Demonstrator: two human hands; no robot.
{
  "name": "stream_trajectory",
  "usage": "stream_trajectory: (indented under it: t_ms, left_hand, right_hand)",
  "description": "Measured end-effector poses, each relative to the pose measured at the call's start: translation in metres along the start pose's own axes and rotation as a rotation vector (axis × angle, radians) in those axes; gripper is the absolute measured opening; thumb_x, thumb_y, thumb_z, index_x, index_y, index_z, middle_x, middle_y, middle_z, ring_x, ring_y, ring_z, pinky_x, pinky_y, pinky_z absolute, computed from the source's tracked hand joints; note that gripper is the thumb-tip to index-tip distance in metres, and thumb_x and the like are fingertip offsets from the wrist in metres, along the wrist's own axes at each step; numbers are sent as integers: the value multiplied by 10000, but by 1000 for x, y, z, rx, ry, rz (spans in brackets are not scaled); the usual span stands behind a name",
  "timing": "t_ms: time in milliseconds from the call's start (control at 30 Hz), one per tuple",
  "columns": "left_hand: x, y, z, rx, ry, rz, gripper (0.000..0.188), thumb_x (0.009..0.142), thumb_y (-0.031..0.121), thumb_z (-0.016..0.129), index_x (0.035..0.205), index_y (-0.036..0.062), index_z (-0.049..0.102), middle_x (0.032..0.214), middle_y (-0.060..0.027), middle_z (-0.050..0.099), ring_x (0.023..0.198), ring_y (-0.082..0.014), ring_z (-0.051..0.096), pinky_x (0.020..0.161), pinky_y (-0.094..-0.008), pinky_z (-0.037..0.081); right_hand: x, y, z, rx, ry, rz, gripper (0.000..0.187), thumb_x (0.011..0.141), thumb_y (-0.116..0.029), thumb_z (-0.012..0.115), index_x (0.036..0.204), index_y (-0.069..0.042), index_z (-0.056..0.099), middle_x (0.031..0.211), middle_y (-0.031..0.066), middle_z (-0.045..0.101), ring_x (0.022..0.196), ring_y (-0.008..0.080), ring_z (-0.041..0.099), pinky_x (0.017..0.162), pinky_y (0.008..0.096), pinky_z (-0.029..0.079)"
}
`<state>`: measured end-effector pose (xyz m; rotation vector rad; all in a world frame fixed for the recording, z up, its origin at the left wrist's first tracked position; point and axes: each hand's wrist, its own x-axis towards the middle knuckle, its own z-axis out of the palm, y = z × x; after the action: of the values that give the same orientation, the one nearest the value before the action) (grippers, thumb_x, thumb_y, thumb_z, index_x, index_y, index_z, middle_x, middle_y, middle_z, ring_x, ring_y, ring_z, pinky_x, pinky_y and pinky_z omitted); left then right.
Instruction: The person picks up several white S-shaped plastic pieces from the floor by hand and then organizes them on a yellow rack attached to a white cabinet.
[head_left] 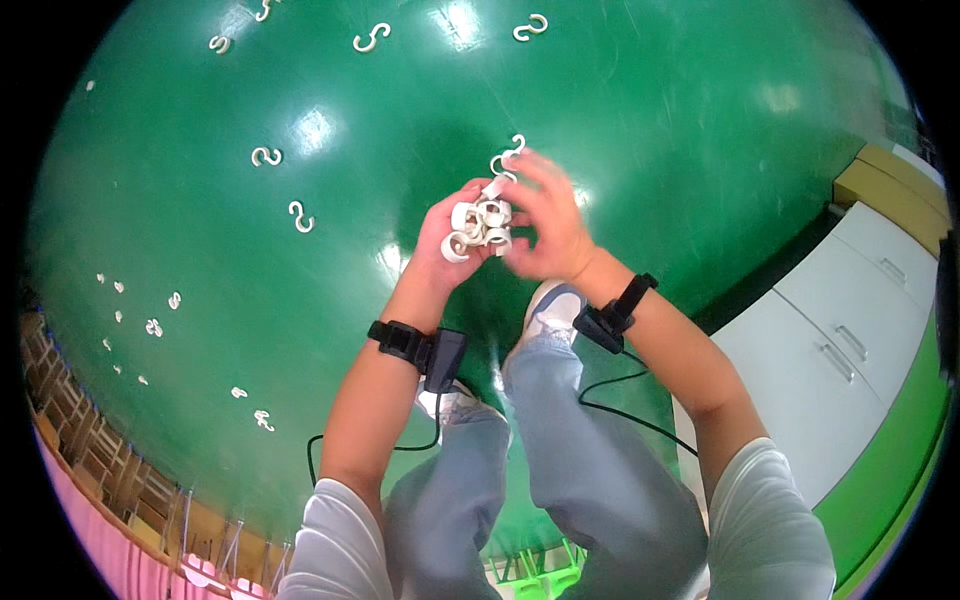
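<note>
At the centre of the frame the left hand (447,243) cups a linked cluster of white plastic S-shaped hooks (481,226) in a closed grip, steadying it while the right hand (548,228) pinches its far side, above loose white S-hooks (301,217) scattered over the glossy green floor (650,120).

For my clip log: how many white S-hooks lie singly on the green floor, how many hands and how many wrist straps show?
Single S-hooks on the floor: 5 in the far part, e.g. and; the small white bits at left are too tiny to tell
Hands: 2, left hand, right hand, both on a hook bundle
Wrist straps: 2
Total: 9
</note>
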<state>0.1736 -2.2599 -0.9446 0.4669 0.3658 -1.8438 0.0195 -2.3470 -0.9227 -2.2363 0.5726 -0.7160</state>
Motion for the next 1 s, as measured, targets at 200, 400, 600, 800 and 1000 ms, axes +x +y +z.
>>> stream_trajectory:
  t_ms: [200, 400, 600, 800, 1000]
  left_hand:
    - [-29, 47, -21, 35, 107, -125, 170, 918, 183, 480, 1019, 78, 568, 1230, -187, 581, 1054, -407, 605, 807, -606, 534]
    - [-42, 102, -24, 152, 125, -122, 206, 900, 179, 491, 1055, 63, 560, 1167, -219, 603, 1004, -459, 615, 783, -612, 549]
    - [-40, 122, -49, 224, 239, -33, 237, 935, 222, 469, 1103, 74, 548, 1162, -164, 622, 953, -389, 646, 768, -567, 558]
    - [-13, 106, -64, 234, 233, -91, 294, 973, 269, 421, 1139, 63, 551, 1114, -147, 650, 924, -359, 656, 762, -544, 553]
    - [8, 94, -56, 231, 170, -82, 289, 978, 264, 413, 1122, 58, 556, 1095, -142, 655, 910, -360, 659, 762, -540, 553]
  right_hand:
    - [0, 35, 23, -199, -174, 302, 808, 708, -513, 729, 1369, -147, 442, 1424, 214, 356, 1334, 466, 286, 1093, 549, 266]
    - [-17, 40, 58, -461, -426, 155, 688, 796, -570, 617, 1374, -235, 452, 1446, 196, 343, 1345, 448, 281, 1080, 622, 224]
    - [-10, 72, 66, -551, -262, -257, 260, 798, -350, 685, 974, -197, 570, 1160, 78, 528, 1108, 276, 500, 945, 480, 406]
    - [8, 107, 34, -521, -325, -245, 234, 820, -358, 659, 937, -172, 577, 1156, 74, 527, 992, 244, 568, 809, 389, 489]
    - [11, 125, 12, -479, -374, -66, 183, 853, -275, 644, 935, -123, 583, 1191, 120, 500, 832, 305, 635, 692, 393, 561]
